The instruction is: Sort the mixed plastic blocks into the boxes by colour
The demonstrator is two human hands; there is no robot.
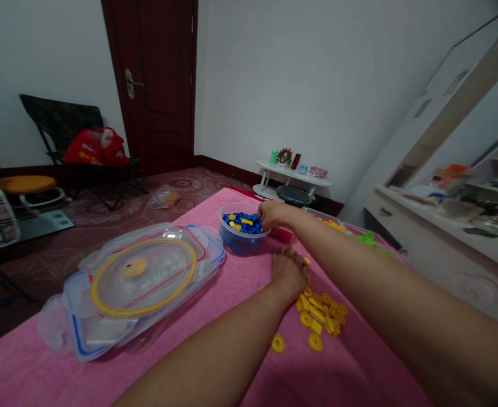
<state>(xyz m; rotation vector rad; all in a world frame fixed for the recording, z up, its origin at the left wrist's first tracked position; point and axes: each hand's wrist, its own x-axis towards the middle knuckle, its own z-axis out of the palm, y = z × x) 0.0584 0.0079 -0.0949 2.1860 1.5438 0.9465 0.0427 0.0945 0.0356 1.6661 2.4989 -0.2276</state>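
Note:
My right hand (pixel 269 216) is at the right rim of a clear round tub (pixel 242 246), its fingers bent down and closed at the edge. Whatever they hold, if anything, is hidden. Blue plastic pieces (pixel 252 228) fill the tub, with a few yellow pieces (pixel 237 227) on top. Nearer to me, my left hand (pixel 289 274) rests palm down on the pink cloth, fingers loosely apart, their tips partly hidden. Beside it lies a loose pile of yellow plastic pieces (pixel 316 308), some of them round like wheels. One yellow wheel (pixel 278 343) sits apart from the pile.
Stacked clear lids (pixel 147 282), one with a yellow ring, lie on the left of the pink-covered table (pixel 215 333). Behind my right arm are a red container (pixel 283 234) and a clear tray with green pieces (pixel 371 240). A white cabinet (pixel 427 249) stands at right.

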